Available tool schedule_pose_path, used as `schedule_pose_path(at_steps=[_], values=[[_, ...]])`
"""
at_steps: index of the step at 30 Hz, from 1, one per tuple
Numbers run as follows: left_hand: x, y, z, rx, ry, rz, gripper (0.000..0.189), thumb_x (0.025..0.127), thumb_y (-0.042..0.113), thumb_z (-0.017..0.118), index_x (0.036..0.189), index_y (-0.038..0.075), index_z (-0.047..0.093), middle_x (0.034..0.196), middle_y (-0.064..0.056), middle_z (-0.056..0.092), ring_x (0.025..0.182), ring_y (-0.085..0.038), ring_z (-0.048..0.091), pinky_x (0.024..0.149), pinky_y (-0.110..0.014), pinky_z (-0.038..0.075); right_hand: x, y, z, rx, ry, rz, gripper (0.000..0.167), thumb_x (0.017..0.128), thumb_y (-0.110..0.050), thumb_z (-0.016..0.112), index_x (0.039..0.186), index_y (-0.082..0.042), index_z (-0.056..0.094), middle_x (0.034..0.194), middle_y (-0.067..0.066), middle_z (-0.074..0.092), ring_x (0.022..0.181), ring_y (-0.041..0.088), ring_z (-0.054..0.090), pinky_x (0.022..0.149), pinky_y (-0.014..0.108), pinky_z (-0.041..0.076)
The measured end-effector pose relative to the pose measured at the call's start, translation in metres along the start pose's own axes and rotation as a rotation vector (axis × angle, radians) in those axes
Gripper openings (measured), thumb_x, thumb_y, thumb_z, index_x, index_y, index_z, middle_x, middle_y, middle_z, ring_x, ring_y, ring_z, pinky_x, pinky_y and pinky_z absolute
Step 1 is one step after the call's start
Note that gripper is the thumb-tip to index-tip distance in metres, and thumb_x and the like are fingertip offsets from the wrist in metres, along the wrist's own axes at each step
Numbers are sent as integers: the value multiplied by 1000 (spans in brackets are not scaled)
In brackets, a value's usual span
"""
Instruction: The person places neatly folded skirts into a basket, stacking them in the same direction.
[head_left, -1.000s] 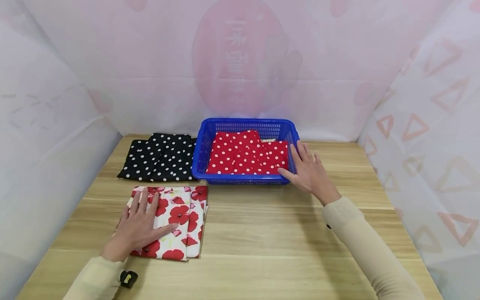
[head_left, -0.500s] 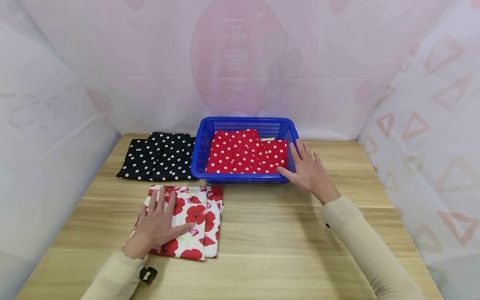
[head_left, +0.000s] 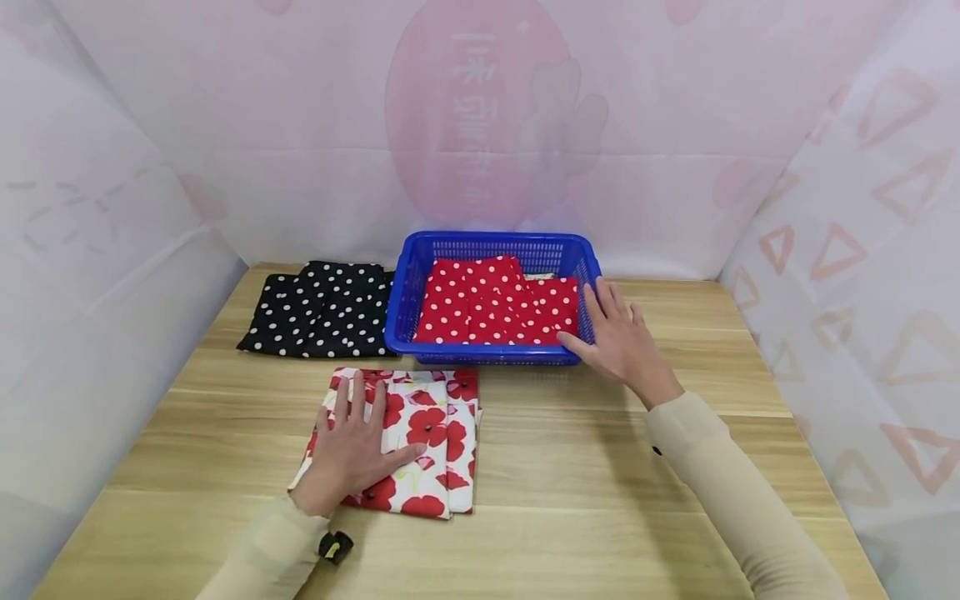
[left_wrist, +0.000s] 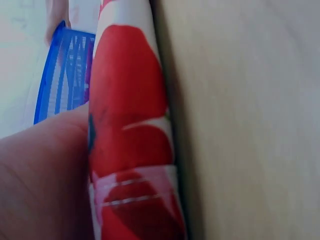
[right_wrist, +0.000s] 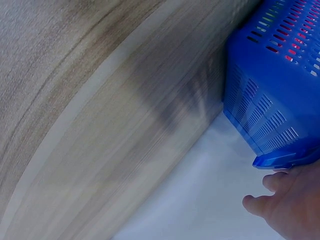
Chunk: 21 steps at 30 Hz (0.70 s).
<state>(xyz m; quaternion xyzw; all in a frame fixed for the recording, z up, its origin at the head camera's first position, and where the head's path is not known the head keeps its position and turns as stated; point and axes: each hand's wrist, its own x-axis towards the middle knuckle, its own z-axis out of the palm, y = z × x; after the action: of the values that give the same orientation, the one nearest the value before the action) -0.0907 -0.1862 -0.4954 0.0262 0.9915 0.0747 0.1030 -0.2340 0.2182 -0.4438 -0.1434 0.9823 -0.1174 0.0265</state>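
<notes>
My left hand (head_left: 352, 454) lies flat with spread fingers on a folded white cloth with red flowers (head_left: 427, 425), at the front middle of the table. In the left wrist view the folded, stitched edge of the floral cloth (left_wrist: 132, 115) lies beside the hand (left_wrist: 45, 165). At the right front corner of a blue plastic basket (head_left: 495, 353), my right hand (head_left: 622, 342) rests on the rim, fingers extended along the side and thumb over the front corner. Inside the basket is a folded red cloth with white dots (head_left: 480, 304).
A folded black cloth with white dots (head_left: 322, 312) lies left of the basket, partly hidden behind its edge. Behind the red cloth a bit of pale fabric (head_left: 540, 276) shows. Pale printed curtains (head_left: 300, 192) enclose the wooden table (head_left: 555, 500) at back and sides.
My left hand has slid the folded floral cloth rightward across the table, to in front of the basket. The right hand and the basket have stayed in place.
</notes>
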Motion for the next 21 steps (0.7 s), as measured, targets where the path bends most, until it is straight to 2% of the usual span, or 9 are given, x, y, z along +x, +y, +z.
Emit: schedule_pose_path(at_steps=[21], values=[[5, 65, 10, 35, -23, -6, 119, 84, 86, 55, 168, 7, 24, 176, -29, 6, 162, -53, 7, 121, -82, 21, 0, 0, 0, 4, 11, 5, 105, 97, -77, 41, 171, -9, 10, 179, 20, 3, 166, 44, 2, 128, 75, 12]])
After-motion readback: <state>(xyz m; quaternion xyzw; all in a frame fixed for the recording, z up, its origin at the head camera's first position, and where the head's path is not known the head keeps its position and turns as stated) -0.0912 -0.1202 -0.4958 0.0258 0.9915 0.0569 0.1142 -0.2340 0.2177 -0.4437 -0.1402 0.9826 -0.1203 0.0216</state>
